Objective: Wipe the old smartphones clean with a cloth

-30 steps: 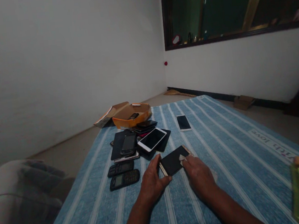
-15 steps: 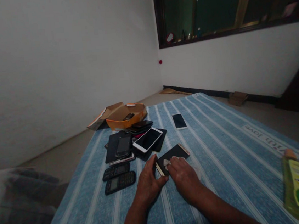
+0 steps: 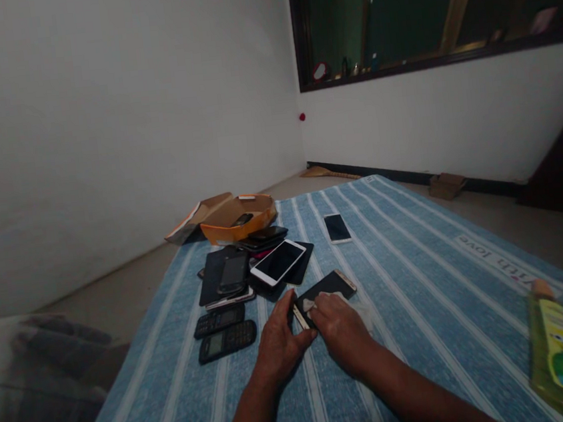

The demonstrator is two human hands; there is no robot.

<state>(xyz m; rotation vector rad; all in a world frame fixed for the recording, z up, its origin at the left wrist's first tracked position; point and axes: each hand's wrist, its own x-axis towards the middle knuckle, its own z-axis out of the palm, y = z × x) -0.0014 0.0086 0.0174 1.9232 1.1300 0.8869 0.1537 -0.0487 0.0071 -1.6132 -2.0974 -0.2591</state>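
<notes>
A dark-screened phone with pale gold ends [image 3: 336,282] lies slanted on the blue striped cloth [image 3: 425,330]. My left hand [image 3: 280,342] grips its near left end between thumb and fingers. Pressed on the screen is a crumpled white tissue [image 3: 309,304], held under the bunched fingers of my right hand [image 3: 338,326]; part of the tissue trails out to the right. Just left of my left hand are two black keypad phones [image 3: 227,341]. Behind them is a pile of phones, with a white phone [image 3: 277,263] on top.
An open orange box [image 3: 220,231] with a phone inside stands at the far left edge. Another white phone [image 3: 338,228] lies alone farther back. A bottle of yellow-green liquid [image 3: 561,356] lies at the right. A grey-white draped shape [image 3: 29,392] is at the lower left.
My right hand has shifted slightly left over the phone's screen with the tissue. My left hand keeps its hold on the phone's end.
</notes>
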